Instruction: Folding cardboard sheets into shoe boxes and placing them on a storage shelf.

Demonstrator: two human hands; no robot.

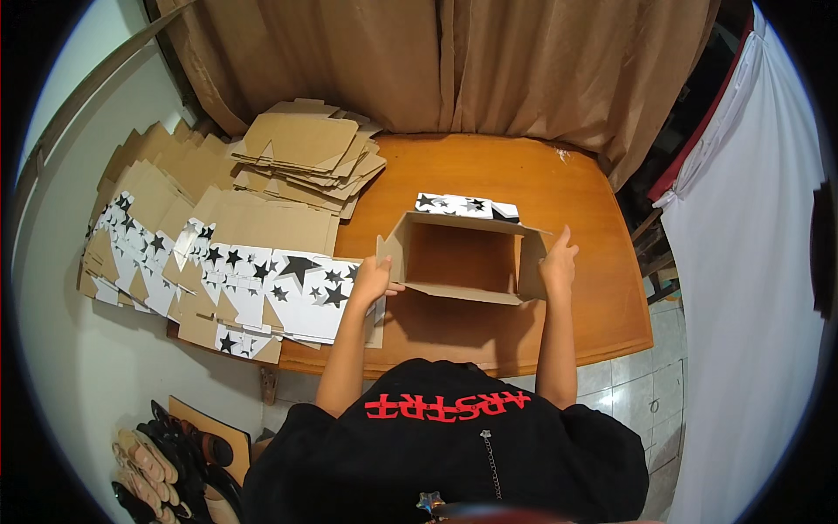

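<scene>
I saw a small room with a brown curtain (454,61) at the back and a white cloth (751,262) hanging on the right side. In front of the curtain stood a wooden table (594,297) with an orange-brown top. On the middle of this table was an open cardboard box (461,256), brown inside, with a white outside printed with black stars that showed at its far edge.

My left hand (371,281) was on the left side flap of the box, with the fingers closed around the edge of the flap. My right hand (559,262) held the right wall of the box, the thumb pointing up and the fingers pressed on the cardboard. So both hands were gripping the box, one on each side, and the box rested on the table between them.

To the left of the box, just beside my left hand, lay a pile of flat box blanks (262,279) with the star print upward. They spread over the left edge of the table. Behind them was a second pile of plain brown flat cardboard (305,153), lying near the curtain. More blanks (131,236) were stacked further left, by the wall.

On the floor at the lower left I saw several pairs of shoes (170,463). The floor under the right side of the table had light tiles (646,393).
</scene>
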